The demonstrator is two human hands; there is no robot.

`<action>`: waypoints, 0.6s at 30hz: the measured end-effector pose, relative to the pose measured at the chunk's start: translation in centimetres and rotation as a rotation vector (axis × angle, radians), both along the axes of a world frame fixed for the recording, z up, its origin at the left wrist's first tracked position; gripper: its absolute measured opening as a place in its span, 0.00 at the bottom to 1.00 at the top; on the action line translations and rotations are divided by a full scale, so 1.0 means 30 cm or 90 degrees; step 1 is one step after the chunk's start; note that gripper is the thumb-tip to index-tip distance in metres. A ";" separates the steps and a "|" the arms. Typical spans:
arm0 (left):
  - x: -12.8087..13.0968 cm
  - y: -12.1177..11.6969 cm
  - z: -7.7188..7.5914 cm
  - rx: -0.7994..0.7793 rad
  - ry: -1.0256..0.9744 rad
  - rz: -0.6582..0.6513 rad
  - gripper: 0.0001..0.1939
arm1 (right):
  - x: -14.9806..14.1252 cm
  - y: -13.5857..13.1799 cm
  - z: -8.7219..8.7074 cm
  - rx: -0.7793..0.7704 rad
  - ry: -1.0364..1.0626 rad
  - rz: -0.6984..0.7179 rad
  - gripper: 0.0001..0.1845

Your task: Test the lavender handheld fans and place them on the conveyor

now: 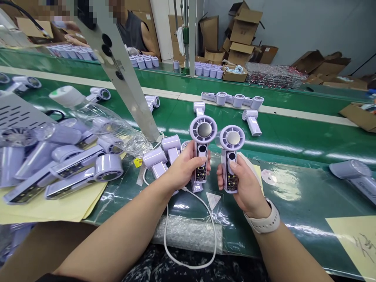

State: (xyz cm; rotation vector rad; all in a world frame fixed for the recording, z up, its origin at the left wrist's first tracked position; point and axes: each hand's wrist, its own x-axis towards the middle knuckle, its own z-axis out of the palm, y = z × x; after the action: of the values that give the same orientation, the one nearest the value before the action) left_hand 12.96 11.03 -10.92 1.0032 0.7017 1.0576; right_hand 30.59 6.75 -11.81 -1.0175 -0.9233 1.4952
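My left hand [185, 165] is closed round the handle of a lavender handheld fan [203, 129], its round grille facing me and the circuit board in the handle bare. A matching handheld fan [232, 138] stands upright in my right hand [248, 182], thumb on the handle, with its board exposed too. The two fans are side by side, slightly apart. Behind my left hand lie more lavender fans [155, 158] on the bench. A white cable [165, 239] loops below my hands, and one end reaches a fan under my left hand.
Many fans [108, 167] are piled at left on yellow paper [96, 201], beside a clear plastic bottle [108, 117]. A slanted metal post [126, 78] rises at left of centre. Several fans [252, 122] lie on the green conveyor [282, 129]. A person [141, 35] sits across it.
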 end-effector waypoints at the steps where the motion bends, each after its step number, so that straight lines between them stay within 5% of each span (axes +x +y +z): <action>1: 0.000 0.001 -0.005 -0.003 0.004 -0.001 0.20 | -0.001 -0.001 0.004 0.001 -0.001 0.006 0.19; 9: -0.009 0.000 -0.030 0.020 0.029 -0.019 0.21 | 0.008 -0.003 0.021 -0.001 0.033 -0.008 0.20; 14: -0.013 -0.031 -0.006 0.007 0.045 0.019 0.36 | 0.021 0.000 0.025 0.020 0.133 0.070 0.23; 18: -0.010 -0.069 0.018 0.002 0.043 0.076 0.32 | 0.009 -0.024 0.038 0.047 0.104 0.010 0.21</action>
State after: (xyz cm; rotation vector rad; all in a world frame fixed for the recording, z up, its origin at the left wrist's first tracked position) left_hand 12.66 8.97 -10.36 1.0129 0.8233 1.1321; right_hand 30.87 6.02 -10.67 -0.8237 -0.8660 1.5211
